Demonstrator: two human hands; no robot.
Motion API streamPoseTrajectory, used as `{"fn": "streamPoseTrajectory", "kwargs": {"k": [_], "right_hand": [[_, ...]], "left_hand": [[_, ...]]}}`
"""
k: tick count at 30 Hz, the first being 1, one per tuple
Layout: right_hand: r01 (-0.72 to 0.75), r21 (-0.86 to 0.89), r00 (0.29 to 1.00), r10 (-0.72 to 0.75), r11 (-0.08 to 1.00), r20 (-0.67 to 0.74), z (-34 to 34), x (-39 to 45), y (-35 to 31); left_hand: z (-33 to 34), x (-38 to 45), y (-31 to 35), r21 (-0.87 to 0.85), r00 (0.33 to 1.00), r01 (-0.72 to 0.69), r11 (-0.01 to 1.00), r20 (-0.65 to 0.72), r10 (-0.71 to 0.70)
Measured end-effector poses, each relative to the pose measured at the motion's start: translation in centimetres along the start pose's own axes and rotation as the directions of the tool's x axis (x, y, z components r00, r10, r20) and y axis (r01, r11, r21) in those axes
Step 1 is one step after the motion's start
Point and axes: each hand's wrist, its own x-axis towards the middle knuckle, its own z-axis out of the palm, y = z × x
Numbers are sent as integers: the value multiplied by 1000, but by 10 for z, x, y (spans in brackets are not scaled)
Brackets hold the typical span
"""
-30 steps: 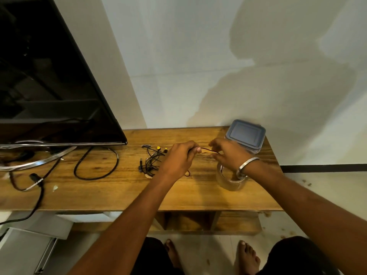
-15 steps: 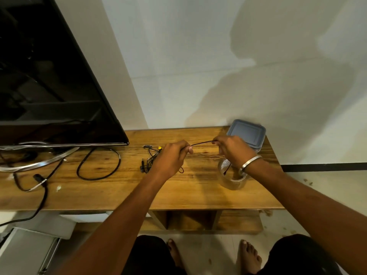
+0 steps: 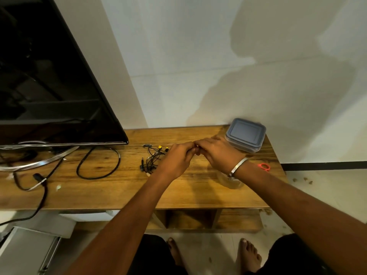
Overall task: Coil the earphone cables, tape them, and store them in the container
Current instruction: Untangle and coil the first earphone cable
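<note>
Half a second ago the hands stretched a thin black cable between them; now the left hand [image 3: 178, 157] and right hand [image 3: 216, 153] have met, fingertips curled and pinched together over the wooden counter [image 3: 119, 187] (the strand itself is hidden). The tangled black earphone cables with yellow buds [image 3: 153, 159] lie just left. The grey-lidded plastic container [image 3: 246, 134] sits closed behind the right hand. Light, limp wire; probably best pinched near the plug.
</note>
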Motion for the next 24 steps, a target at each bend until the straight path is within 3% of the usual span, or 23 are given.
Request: {"fn": "streamPoseTrajectory", "kwargs": {"k": [3, 12, 19, 21, 24], "right_hand": [[23, -33, 1000, -22, 999, 16, 1, 1, 2], [-236, -51, 968, 230, 970, -95, -3, -18, 22], [-414, -143, 908, 420, 899, 8, -1, -27, 31], [-409, -125, 910, 414, 904, 21, 4, -24, 25], [-263, -86, 964, 264, 961, 6, 4, -19, 7]], "left_hand": [[-4, -1, 2, -14, 1000, 1, 1000, -15, -2], [-7, -9, -11, -56, 998, 52, 997, -17, -53], [-8, -11, -23, -96, 996, 74, 993, -37, -78], [-8, -10, -16, -112, 997, 61, 992, -48, -67], [-5, -9, -9, -111, 998, 39, 993, -44, -44]]}}
